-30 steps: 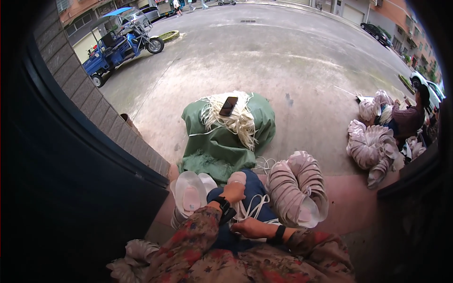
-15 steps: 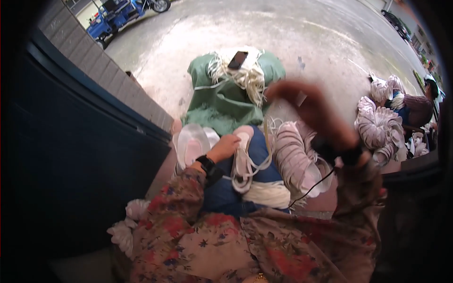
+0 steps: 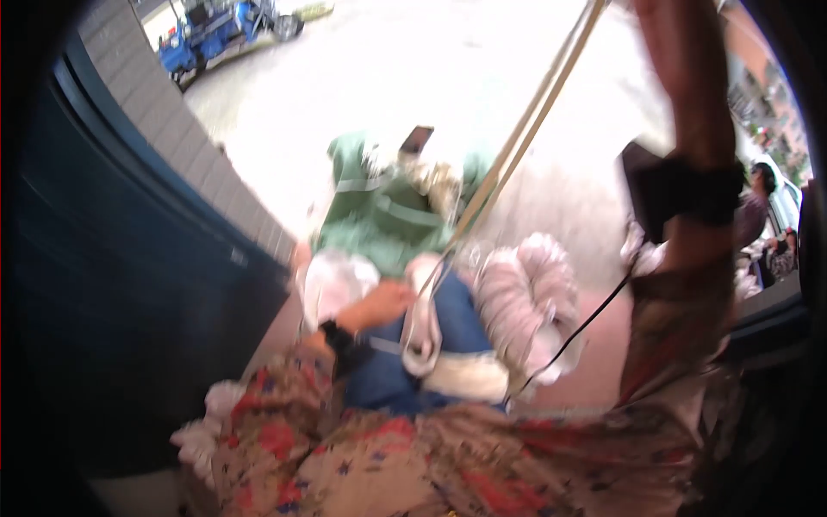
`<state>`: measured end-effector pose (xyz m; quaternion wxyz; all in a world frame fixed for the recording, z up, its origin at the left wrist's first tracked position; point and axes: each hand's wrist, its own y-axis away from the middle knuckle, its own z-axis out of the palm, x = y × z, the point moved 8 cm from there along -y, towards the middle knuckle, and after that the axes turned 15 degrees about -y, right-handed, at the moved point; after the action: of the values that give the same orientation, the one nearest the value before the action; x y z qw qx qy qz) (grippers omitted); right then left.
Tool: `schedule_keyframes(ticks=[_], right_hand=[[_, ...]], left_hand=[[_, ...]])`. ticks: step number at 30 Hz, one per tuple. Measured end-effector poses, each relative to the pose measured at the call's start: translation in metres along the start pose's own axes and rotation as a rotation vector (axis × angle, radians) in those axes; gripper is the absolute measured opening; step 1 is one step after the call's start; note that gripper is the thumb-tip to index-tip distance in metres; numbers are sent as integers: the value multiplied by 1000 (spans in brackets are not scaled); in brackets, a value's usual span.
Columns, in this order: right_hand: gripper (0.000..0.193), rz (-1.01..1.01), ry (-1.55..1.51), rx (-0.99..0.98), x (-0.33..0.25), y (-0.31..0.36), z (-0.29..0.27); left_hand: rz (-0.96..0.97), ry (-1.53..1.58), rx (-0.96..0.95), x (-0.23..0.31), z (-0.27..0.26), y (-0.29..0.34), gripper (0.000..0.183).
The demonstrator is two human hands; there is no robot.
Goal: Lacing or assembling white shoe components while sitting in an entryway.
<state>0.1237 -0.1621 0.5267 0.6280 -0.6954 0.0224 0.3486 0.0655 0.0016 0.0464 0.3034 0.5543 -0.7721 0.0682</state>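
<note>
Across my lap lies a pale pink shoe (image 3: 421,336), its opening toward me. My left hand (image 3: 383,306) is closed on its left side near the far end, with the fingers blurred. From the shoe, two taut strands of off-white cord (image 3: 517,146) slant up to the right and leave the picture at the top. High at the upper right, my right hand (image 3: 672,34) is smeared by motion and its fingers are out of sight, so its hold on the cord does not show. A cream bundle of cord (image 3: 469,376) rests on my blue-clad lap.
A green-covered mound (image 3: 379,224) ahead bears cream cords and a phone (image 3: 418,140). Pale soles (image 3: 332,284) sit left of my lap, stacked pink shoe parts (image 3: 530,297) right of it. A dark door (image 3: 146,284) stands left; another person (image 3: 758,198) sits far right.
My right hand has swung up and away to the upper right, and the once slack cord is now stretched straight. My left hand stays on the shoe. The whole view has shifted slightly.
</note>
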Motion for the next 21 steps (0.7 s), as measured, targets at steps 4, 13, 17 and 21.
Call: schedule_keyframes(ticks=[4, 13, 17, 21], right_hand=[[20, 126, -49, 61, 36, 3, -10], [26, 188, -115, 21, 40, 6, -15], [27, 185, -59, 11, 31, 6, -25], [25, 177, -82, -53, 54, 10, -29]], left_hand=[[37, 84, 98, 47, -24, -6, 33], [190, 365, 293, 119, -95, 2, 36], [188, 473, 320, 138, -116, 13, 32], [182, 538, 381, 135, -135, 12, 23]])
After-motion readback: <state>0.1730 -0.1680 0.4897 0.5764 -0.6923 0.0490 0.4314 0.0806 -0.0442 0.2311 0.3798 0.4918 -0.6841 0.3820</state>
